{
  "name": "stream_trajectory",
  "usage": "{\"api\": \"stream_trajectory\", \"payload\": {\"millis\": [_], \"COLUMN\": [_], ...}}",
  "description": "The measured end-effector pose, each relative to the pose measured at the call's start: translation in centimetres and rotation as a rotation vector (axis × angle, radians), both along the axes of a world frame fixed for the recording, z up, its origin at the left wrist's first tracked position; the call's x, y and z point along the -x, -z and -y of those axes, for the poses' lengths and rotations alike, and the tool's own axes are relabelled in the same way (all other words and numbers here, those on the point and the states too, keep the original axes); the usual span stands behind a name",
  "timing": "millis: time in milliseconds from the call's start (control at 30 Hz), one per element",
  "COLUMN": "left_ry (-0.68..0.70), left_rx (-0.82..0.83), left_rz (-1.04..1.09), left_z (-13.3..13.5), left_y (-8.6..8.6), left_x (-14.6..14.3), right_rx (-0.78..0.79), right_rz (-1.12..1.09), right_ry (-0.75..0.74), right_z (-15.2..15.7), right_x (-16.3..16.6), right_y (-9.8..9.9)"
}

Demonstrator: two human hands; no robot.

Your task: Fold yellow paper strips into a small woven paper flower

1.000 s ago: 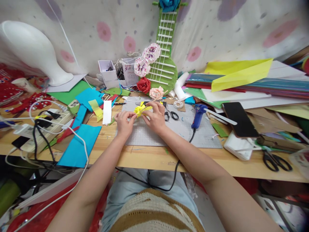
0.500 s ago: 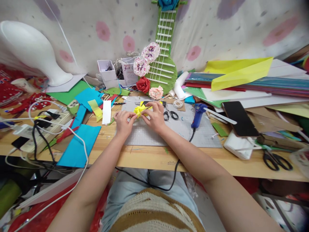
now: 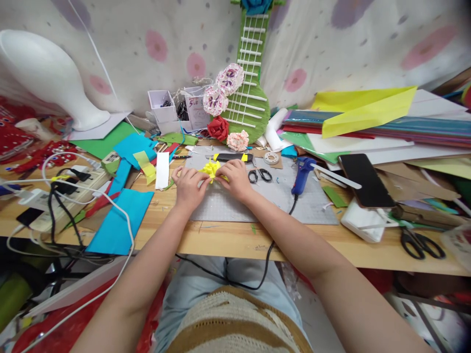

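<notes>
A small ruffled yellow paper flower [image 3: 210,169] is held between my two hands over the grey cutting mat [image 3: 224,208]. My left hand [image 3: 190,186] pinches its lower left side with thumb and fingertips. From the other side, my right hand [image 3: 235,180] grips it, the fingers curled and partly hiding it. Just behind my right hand lies a black and yellow utility knife [image 3: 232,157]. Scissors with black handles [image 3: 260,175] are on the mat to the right, their blades hidden by that hand.
A blue hot glue gun [image 3: 302,175] rests on the mat's right side, its cord running off the table's front edge. Behind stands a green paper guitar [image 3: 252,105] with flowers. Blue paper [image 3: 121,223] and a cabled power strip [image 3: 66,196] lie left; a phone [image 3: 364,180] lies right.
My right fingers have come down and curled closer round the flower, uncovering more of the utility knife behind. My left hand stays nearly in place.
</notes>
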State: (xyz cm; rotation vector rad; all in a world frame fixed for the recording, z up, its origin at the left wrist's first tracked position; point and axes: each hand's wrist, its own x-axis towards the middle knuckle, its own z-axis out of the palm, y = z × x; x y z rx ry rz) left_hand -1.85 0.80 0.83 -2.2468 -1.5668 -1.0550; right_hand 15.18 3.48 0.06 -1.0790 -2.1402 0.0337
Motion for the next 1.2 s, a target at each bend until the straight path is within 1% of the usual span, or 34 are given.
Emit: {"api": "stream_trajectory", "payload": {"millis": [133, 267, 367, 433, 533, 600, 700, 833, 933, 1100, 1200], "left_ry": [-0.115, -0.093, -0.123, -0.136, -0.117, -0.09, -0.069, -0.114, -0.138, -0.143, -0.153], "left_rx": [-0.083, -0.078, -0.07, -0.077, -0.073, -0.061, -0.036, 0.039, 0.095, 0.145, 0.138], "left_rz": [0.083, 0.068, 0.099, 0.124, 0.152, 0.164, 0.201, 0.308, 0.381, 0.421, 0.439], "left_z": [0.4, 0.3, -0.3, -0.8, -1.3, -1.4, -1.3, -0.9, -0.6, -0.2, -0.2], "left_y": [-0.2, -0.1, -0.1, -0.1, -0.3, -0.5, -0.5, -0.2, 0.0, 0.2, 0.2], "left_x": [-0.5, -1.2, -1.7, -1.9, -2.1, -2.3, -2.5, -2.6, -2.7, -2.7, -2.5], "right_rx": [0.139, 0.24, 0.321, 0.412, 0.548, 0.576, 0.512, 0.347, 0.265, 0.166, 0.161], "right_rz": [-0.115, -0.259, -0.368, -0.434, -0.491, -0.483, -0.387, -0.204, -0.083, 0.1, 0.185], "right_ry": [0.074, 0.108, 0.067, 0.014, -0.066, -0.094, -0.09, -0.044, -0.027, 0.012, -0.011], "right_z": [0.0, -0.3, -0.7, -0.9, -1.0, -1.1, -1.1, -0.9, -0.5, 0.3, 0.5], "right_x": [0.2, 0.0, -0.5, -0.9, -1.5, -1.9, -2.5, -3.1, -2.9, -2.3, -3.1], "right_y": [-0.7, -1.5, -2.1, -2.4, -3.0, -3.3, -3.6, -3.9, -4.1, -4.3, -4.9]}}
